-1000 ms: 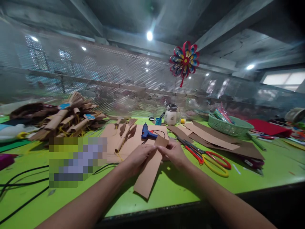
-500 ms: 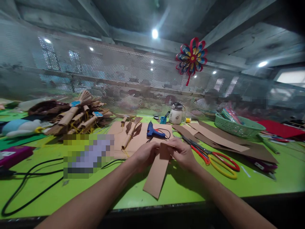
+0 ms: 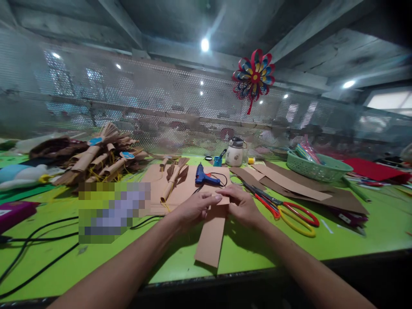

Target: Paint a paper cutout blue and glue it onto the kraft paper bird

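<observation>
The left hand [image 3: 195, 210] is curled nearly shut, with its fingertips pinching the top end of a long strip of light brown paper [image 3: 211, 238]. The right hand [image 3: 243, 206] is partly closed too, and it has hold of the same end, thumb underneath and fingers on top. The strip hangs down toward the near edge of the bright green table [image 3: 174, 262].

Just past the hands, a blue glue gun with a red part [image 3: 206, 177] lies on big light brown paper sheets [image 3: 151, 180]. A small brown paper broom with yellow string [image 3: 172, 182] lies to its left (it looks a bit like a tiny fan). On the right are big scissors with one red and one yellow handle [image 3: 298, 218], near dark brown paper [image 3: 347, 201]. A green plastic basket [image 3: 317, 169] sits behind that paper.
</observation>
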The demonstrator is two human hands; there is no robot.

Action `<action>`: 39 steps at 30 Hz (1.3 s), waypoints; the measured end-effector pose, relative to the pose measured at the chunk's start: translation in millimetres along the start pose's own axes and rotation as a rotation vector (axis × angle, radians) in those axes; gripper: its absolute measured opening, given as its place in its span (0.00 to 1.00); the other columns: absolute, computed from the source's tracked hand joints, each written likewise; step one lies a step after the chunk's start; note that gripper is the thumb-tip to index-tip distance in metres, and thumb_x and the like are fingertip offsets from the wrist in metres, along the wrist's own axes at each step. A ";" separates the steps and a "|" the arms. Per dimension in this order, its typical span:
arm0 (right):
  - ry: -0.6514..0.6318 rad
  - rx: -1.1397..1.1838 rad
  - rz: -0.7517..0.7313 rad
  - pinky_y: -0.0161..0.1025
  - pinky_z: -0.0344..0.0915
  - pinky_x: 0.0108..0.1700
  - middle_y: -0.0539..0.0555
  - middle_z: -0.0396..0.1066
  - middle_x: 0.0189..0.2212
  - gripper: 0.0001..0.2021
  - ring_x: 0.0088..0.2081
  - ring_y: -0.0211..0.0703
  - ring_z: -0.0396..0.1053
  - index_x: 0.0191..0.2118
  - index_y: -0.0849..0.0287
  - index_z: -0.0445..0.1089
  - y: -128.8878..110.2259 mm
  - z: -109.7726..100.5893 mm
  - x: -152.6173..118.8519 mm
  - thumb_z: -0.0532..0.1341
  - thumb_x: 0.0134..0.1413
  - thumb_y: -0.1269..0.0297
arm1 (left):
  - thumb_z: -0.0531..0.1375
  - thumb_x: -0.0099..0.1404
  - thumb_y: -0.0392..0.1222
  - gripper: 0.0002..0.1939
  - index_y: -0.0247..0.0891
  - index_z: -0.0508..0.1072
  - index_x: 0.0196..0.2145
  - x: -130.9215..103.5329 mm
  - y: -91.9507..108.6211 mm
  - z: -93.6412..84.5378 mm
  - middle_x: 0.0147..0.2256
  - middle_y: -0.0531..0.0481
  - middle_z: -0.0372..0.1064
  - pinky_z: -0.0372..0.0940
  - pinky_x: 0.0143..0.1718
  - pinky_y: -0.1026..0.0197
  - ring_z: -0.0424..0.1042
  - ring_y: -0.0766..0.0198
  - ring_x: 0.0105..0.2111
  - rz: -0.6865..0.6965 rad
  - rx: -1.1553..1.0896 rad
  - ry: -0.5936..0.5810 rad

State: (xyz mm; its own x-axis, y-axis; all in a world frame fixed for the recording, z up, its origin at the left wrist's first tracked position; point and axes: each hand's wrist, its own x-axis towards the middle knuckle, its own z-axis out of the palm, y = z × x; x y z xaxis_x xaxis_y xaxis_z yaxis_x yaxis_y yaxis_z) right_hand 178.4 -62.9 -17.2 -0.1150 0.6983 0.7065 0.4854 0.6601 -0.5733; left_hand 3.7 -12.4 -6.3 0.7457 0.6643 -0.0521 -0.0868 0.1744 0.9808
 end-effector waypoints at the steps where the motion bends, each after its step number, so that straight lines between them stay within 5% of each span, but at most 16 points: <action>1: -0.004 0.028 0.019 0.42 0.66 0.44 0.53 0.75 0.37 0.22 0.41 0.45 0.69 0.44 0.53 0.77 -1.7 -1.5 0.8 0.56 0.44 0.78 | 0.67 0.56 0.51 0.16 0.34 0.70 0.29 -0.6 1.3 0.8 0.18 0.60 0.52 0.39 0.21 0.64 0.44 0.73 0.17 0.006 0.008 -0.013; 5: -0.017 0.201 0.196 0.42 0.67 0.42 0.54 0.73 0.37 0.15 0.41 0.46 0.70 0.39 0.54 0.78 -8.0 -8.8 1.4 0.60 0.46 0.74 | 0.66 0.57 0.53 0.18 0.33 0.71 0.30 -2.6 6.6 3.5 0.19 0.58 0.56 0.42 0.22 0.63 0.48 0.72 0.18 0.074 0.082 -0.055; 12: -0.095 0.663 0.491 0.40 0.69 0.34 0.57 0.72 0.41 0.18 0.40 0.48 0.70 0.43 0.56 0.76 -6.6 -20.5 -1.0 0.62 0.43 0.69 | 0.62 0.60 0.55 0.20 0.33 0.70 0.32 -5.4 10.6 4.8 0.24 0.52 0.66 0.42 0.22 0.65 0.52 0.72 0.20 0.168 0.198 -0.121; 15: -0.076 0.651 0.511 0.40 0.69 0.35 0.58 0.72 0.38 0.12 0.37 0.45 0.70 0.39 0.59 0.76 -7.1 -19.4 0.2 0.61 0.52 0.60 | 0.62 0.60 0.56 0.21 0.32 0.71 0.37 -5.6 10.3 4.7 0.31 0.47 0.70 0.46 0.23 0.66 0.59 0.70 0.23 0.181 0.238 -0.120; 19: -0.115 0.502 0.536 0.38 0.67 0.31 0.52 0.71 0.26 0.15 0.27 0.40 0.68 0.34 0.61 0.74 -11.8 -14.0 2.1 0.64 0.52 0.51 | 0.63 0.57 0.59 0.24 0.32 0.70 0.35 -3.2 7.3 2.3 0.26 0.51 0.66 0.49 0.24 0.65 0.59 0.68 0.23 0.182 0.295 -0.056; 30: -0.057 0.380 0.563 0.37 0.65 0.27 0.50 0.69 0.20 0.15 0.21 0.37 0.67 0.30 0.61 0.75 -16.3 -9.9 3.6 0.68 0.46 0.52 | 0.61 0.58 0.60 0.22 0.35 0.65 0.28 -1.4 3.9 3.3 0.19 0.58 0.54 0.44 0.22 0.64 0.51 0.71 0.19 0.194 0.360 -0.012; 39: -0.039 0.436 0.578 0.36 0.66 0.26 0.49 0.68 0.19 0.13 0.21 0.35 0.65 0.30 0.61 0.75 -13.7 -6.4 1.4 0.68 0.47 0.55 | 0.61 0.60 0.56 0.19 0.35 0.65 0.28 1.7 0.6 2.1 0.17 0.58 0.54 0.44 0.21 0.64 0.51 0.72 0.18 0.209 0.324 0.002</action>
State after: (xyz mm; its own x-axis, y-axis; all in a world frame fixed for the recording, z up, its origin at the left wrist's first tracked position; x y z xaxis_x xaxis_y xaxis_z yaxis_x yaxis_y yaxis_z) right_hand 177.1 -72.7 -5.7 0.0207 0.9731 0.2295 0.0891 0.2268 -0.9699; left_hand 6.3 -12.7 -5.4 0.7326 0.6626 0.1555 -0.0235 -0.2037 0.9788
